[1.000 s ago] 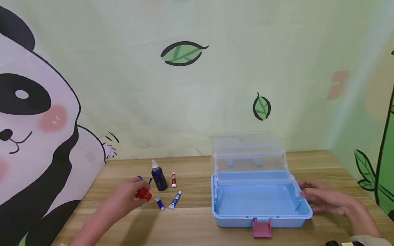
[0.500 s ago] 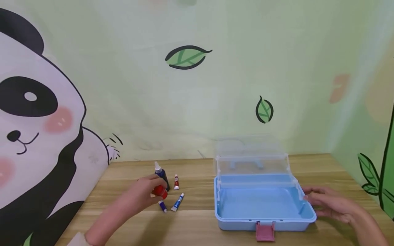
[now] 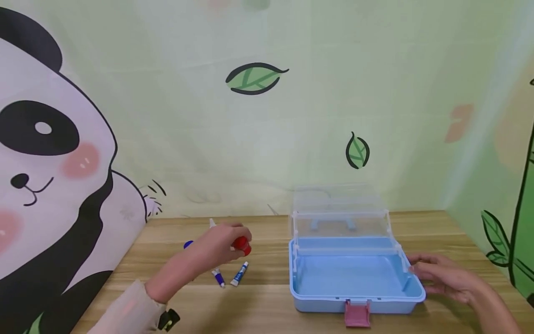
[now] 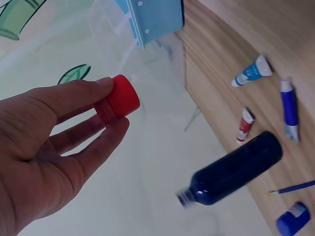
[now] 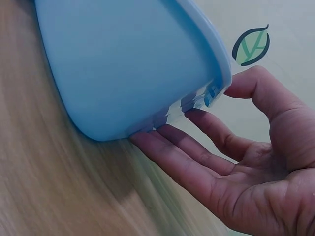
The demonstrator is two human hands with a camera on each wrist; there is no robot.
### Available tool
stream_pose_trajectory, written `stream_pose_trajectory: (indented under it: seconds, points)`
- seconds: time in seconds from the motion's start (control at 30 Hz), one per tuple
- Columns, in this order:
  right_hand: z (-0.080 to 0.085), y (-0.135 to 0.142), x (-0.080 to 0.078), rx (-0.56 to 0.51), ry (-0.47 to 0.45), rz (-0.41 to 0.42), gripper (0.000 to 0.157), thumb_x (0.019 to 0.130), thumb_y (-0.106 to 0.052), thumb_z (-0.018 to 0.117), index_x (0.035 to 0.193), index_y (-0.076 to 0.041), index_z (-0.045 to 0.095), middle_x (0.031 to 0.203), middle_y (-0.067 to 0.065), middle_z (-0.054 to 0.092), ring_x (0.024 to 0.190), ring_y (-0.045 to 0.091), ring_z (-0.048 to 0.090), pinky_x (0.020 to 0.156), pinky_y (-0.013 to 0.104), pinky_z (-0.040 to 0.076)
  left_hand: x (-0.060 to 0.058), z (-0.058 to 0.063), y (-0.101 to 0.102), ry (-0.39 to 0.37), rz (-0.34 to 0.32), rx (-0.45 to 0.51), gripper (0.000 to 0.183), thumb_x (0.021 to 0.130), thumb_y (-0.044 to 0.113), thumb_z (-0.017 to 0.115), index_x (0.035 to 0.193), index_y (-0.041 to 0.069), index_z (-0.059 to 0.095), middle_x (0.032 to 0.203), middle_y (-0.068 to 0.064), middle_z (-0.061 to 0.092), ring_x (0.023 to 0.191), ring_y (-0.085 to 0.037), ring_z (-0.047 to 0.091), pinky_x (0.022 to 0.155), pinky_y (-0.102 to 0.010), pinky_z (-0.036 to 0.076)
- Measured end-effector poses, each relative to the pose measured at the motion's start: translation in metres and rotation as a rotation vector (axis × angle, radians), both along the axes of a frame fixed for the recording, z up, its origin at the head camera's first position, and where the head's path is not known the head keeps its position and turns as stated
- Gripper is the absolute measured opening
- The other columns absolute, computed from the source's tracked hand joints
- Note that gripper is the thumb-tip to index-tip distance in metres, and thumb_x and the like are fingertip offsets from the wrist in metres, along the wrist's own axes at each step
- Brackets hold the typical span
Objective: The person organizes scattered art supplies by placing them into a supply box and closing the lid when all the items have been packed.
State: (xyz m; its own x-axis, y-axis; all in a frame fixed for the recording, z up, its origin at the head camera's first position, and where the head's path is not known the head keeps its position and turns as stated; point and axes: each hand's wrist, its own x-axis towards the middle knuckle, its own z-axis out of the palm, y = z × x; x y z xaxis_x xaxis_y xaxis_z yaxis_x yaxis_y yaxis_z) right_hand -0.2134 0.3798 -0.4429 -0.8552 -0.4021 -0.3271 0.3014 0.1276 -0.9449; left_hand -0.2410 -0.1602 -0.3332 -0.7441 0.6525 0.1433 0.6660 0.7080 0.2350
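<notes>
My left hand [image 3: 221, 246] pinches a small red jar [image 4: 123, 96] between thumb and fingertips, raised above the table left of the box. My right hand [image 3: 448, 278] rests its fingertips against the right outer side of a light blue plastic box [image 5: 113, 64], its thumb at the rim. That box stands with its clear lid [image 3: 340, 199] raised, a blue handle on the lid and a pink latch [image 3: 357, 314] hanging in front. A dark blue bottle [image 4: 236, 169] with a pale nozzle stands behind my left hand, mostly hidden in the head view.
Blue paint tube [image 3: 239, 273], purple-blue tube [image 3: 219, 278] and red tube [image 4: 245, 125] lie on the wooden table [image 3: 267, 301]. A thin brush [image 4: 295, 188] and a small blue jar [image 4: 293, 220] are near the bottle. A panda-printed backdrop [image 3: 187, 139] rises behind.
My left hand has carried the red jar to the right and slightly up, past the bottle, covering the red tube in the head view. My right hand stays at the box's side.
</notes>
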Motion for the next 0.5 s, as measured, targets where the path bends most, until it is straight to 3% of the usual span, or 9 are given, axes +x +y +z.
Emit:
stream_pose_trajectory:
  seconds: [0.3, 0.5]
  points:
    - [0.001, 0.000, -0.008, 0.028, 0.022, 0.039, 0.049, 0.105, -0.012, 0.049, 0.140, 0.020, 0.036, 0.120, 0.005, 0.066, 0.107, 0.019, 0.067, 0.089, 0.047, 0.057, -0.025, 0.023, 0.035, 0.004, -0.028, -0.121, 0.029, 0.083, 0.007, 0.084, 0.109, 0.008, 0.071, 0.108, -0.008, 0.068, 0.099, -0.025, 0.066, 0.080, -0.032, 0.060]
    - [0.000, 0.000, -0.010, -0.019, 0.005, 0.065, 0.044, 0.106, -0.012, 0.047, 0.139, 0.016, 0.042, 0.119, 0.003, 0.066, 0.108, 0.019, 0.067, 0.089, 0.047, 0.057, -0.043, 0.037, 0.056, 0.000, -0.035, -0.103, 0.030, 0.084, 0.007, 0.083, 0.111, 0.007, 0.071, 0.112, -0.010, 0.068, 0.104, -0.027, 0.064, 0.084, -0.033, 0.059]
